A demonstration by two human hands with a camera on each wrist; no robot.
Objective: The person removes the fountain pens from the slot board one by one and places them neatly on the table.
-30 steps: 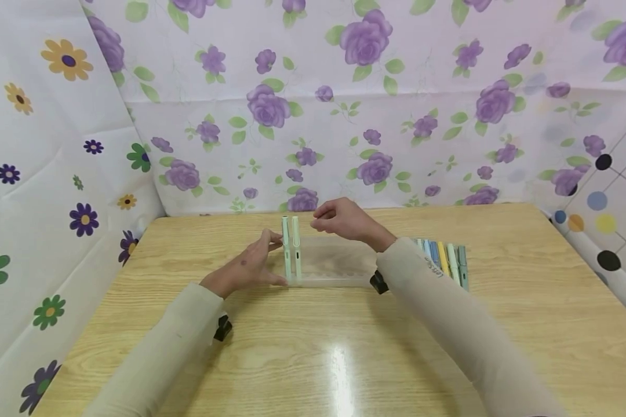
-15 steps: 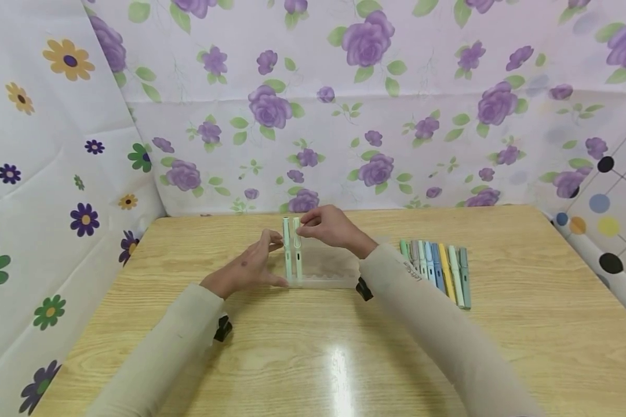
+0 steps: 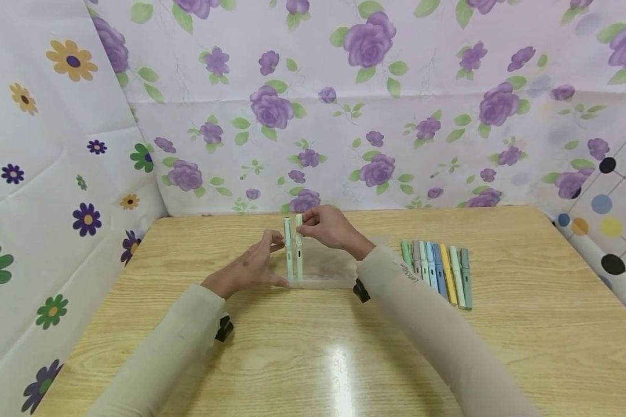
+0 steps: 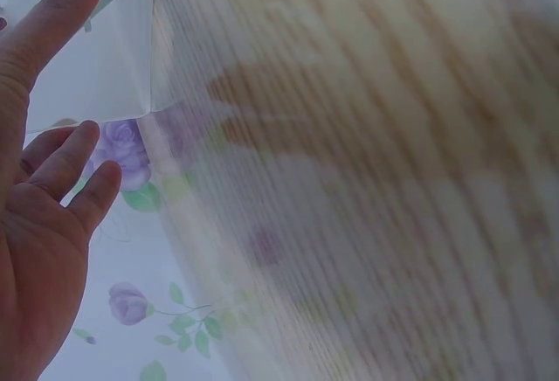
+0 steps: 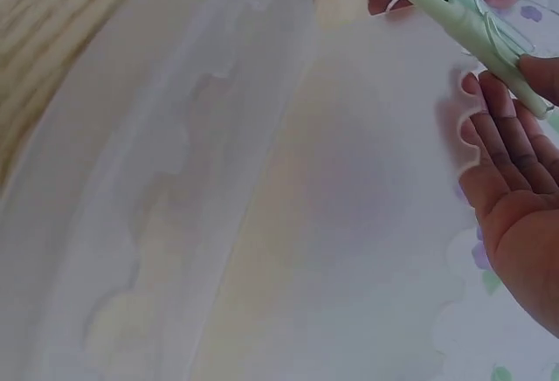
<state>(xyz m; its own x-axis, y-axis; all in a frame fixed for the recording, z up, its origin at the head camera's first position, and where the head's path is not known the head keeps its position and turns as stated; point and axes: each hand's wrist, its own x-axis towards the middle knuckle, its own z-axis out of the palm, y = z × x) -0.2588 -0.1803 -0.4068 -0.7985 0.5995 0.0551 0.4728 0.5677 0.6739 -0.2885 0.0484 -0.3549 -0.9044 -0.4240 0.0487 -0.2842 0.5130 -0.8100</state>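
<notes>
A frosted clear pen rack (image 3: 320,284) stands on the wooden table, with two pens upright at its left end. My left hand (image 3: 250,263) grips that end, thumb at the front lower edge and fingers behind. Closest to it is the mint pen (image 3: 289,260). With thumb and fingertips, my right hand (image 3: 330,227) pinches the pale green pen (image 3: 299,255) near its capped top. In the right wrist view, this pen (image 5: 437,1) slants past the rack's scalloped edge, my thumb on its clip end. The left wrist view shows my thumb and fingers (image 4: 65,158) around a clear corner.
To the right, several capped pens (image 3: 433,269) lie side by side on the table (image 3: 271,347), in green, grey, blue, yellow and teal. A flowered cloth (image 3: 334,127) hangs behind the table, and other patterned sheets hang at both sides.
My right hand has moved left and taken hold of the pale green pen's top, which now sits slightly higher and farther from the mint pen. The left hand has stayed at the rack.
</notes>
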